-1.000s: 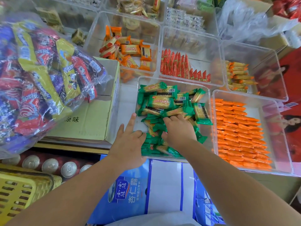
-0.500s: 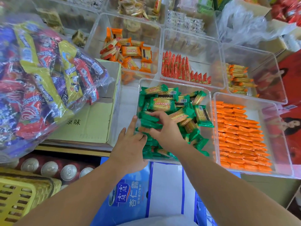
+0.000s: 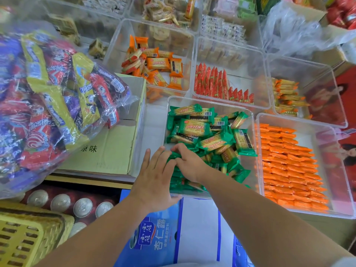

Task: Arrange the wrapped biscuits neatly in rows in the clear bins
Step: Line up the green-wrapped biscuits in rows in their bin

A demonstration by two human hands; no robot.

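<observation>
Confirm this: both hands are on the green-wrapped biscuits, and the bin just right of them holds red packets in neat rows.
Wrong colour. The head view shows the bin right of the green-wrapped biscuits holding orange packets in neat rows, not red. The rest stands: left hand and right hand are both on the green-wrapped biscuits.

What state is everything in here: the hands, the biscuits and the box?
Left hand, flat, fingers straight, against the green biscuits.
Right hand, fingers curled round green biscuits.
Green biscuits, jumbled at the far side, lined up near the hands.
Orange biscuits, lying in neat rows.
Red biscuits, standing on edge in a row.
Cardboard box, flaps shut, snack bag on top.
</observation>
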